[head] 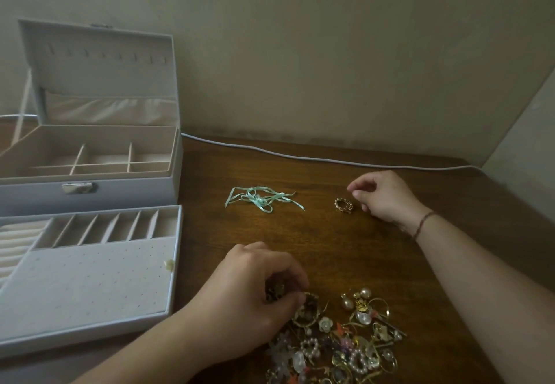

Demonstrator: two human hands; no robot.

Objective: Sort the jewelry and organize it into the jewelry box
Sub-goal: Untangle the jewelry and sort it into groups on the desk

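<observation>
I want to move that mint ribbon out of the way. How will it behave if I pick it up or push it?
The mint ribbon lies in loose, tangled loops, so it is probably floppy and would dangle from one pinch. It looks thin and light, so a push would likely bunch it up rather than slide it whole across the wooden table.

- dark brown wood-grain table (pixel 375 263) fills the lower frame
- plain beige wall (pixel 330 53) right behind it, faint smudges near the base
- second wall (pixel 528 131) meets it at the right corner
- pale cable (pixel 300 157) along the table's back edge
- dim, flat light
</observation>
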